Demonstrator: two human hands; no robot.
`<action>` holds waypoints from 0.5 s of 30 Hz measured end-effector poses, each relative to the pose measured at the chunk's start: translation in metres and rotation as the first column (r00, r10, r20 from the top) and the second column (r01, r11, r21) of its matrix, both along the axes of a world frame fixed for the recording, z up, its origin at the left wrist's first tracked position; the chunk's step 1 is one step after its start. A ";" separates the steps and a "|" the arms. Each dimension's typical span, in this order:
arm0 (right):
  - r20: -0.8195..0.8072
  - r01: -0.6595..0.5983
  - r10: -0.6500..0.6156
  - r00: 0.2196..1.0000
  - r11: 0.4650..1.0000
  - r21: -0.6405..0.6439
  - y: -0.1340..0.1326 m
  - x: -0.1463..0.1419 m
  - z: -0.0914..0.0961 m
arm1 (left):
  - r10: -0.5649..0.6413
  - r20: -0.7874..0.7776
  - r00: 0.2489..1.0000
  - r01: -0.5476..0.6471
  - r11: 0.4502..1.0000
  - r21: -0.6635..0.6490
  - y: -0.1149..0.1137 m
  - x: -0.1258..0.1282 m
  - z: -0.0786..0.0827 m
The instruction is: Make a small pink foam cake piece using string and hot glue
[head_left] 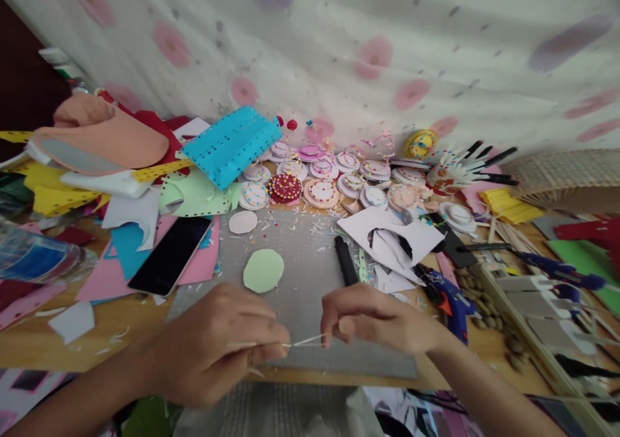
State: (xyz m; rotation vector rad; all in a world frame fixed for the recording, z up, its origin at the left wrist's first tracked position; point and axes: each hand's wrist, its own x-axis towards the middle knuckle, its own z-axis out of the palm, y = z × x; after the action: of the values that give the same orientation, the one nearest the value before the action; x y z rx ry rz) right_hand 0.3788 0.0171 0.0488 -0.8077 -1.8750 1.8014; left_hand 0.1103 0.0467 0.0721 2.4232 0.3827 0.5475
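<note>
Above the front of the grey cutting mat (310, 272), my left hand (227, 337) is closed in a pinch on a thin white strand (305, 342). My right hand (372, 319) has its fingers curled on the strand's other end. Two fine lines of it stretch between my fingertips, seemingly a loop; its exact kind is too small to tell. Just beyond my hands, a pale green foam disc (263, 270) and a smaller white disc (243, 222) lie flat on the mat. A black-handled tool (345, 261), perhaps a cutter, rests past my right hand.
Several small decorated hats (321, 193) crowd the back. A dark phone (172, 254) and a water bottle (41, 256) are at left, among foam sheets. Cut white foam (392, 240), a blue glue gun (453, 304) and a tool tray (513, 334) occupy the right.
</note>
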 end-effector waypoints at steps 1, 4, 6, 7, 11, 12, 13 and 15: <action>-0.004 -0.014 0.014 1.000 0.997 -0.076 0.003 -0.001 0.001 | -0.032 0.002 0.999 0.032 0.997 0.075 0.001 0.001 0.001; 0.014 -0.042 0.047 0.999 0.965 -0.258 0.010 -0.006 0.001 | -0.125 -0.047 0.991 0.133 0.961 0.241 0.004 0.001 0.004; 0.018 -0.064 0.075 0.997 0.939 -0.339 0.013 -0.011 0.002 | -0.150 -0.105 0.983 0.175 0.938 0.298 0.007 0.001 0.007; 0.008 -0.077 0.086 0.996 0.925 -0.372 0.014 -0.013 0.002 | -0.157 -0.123 0.980 0.189 0.931 0.314 0.007 0.001 0.009; -0.017 -0.119 0.123 0.992 0.906 -0.406 0.018 -0.021 0.004 | -0.187 -0.161 0.969 0.235 0.899 0.369 0.009 0.002 0.013; -0.012 -0.131 0.138 0.990 0.909 -0.395 0.018 -0.022 0.005 | -0.192 -0.168 0.967 0.244 0.888 0.389 0.009 0.003 0.014; 0.003 -0.140 0.151 0.988 0.918 -0.372 0.018 -0.023 0.005 | -0.193 -0.176 0.965 0.250 0.877 0.410 0.009 0.004 0.014; 0.064 -0.121 0.145 0.987 0.951 -0.283 0.017 -0.024 0.008 | -0.178 -0.187 0.966 0.246 0.859 0.449 0.009 0.005 0.014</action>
State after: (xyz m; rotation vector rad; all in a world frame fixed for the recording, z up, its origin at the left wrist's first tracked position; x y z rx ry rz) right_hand 0.3549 0.0339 0.0564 -0.8829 -1.7878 2.1829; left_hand 0.1152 0.0556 0.0858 2.9364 0.0287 0.4055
